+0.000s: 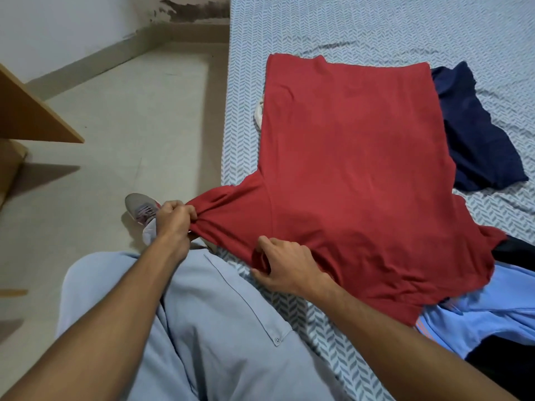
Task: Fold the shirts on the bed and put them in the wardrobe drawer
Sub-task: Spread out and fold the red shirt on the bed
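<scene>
Left hand [175, 218] closed tight on the bunched end of one sleeve of the red shirt [350, 169], drawing it out past the bed edge over the floor. Right hand [285, 266] curled round a pinch of fabric at the shirt's near edge, close to that sleeve's root, thumb and fingers gripping. Judgement: step in hand is laying the sleeve in across the body. To do it well, keep the right hand as anchor on the fold line, carry the sleeve over under light tension, then smooth flat. Shirt body lies spread on the bed [376, 27], patterned sheet. Navy garment [469, 131] beside its far-right side; blue garment [492, 308] partly under its near-right corner. Wardrobe drawer not identifiable.
</scene>
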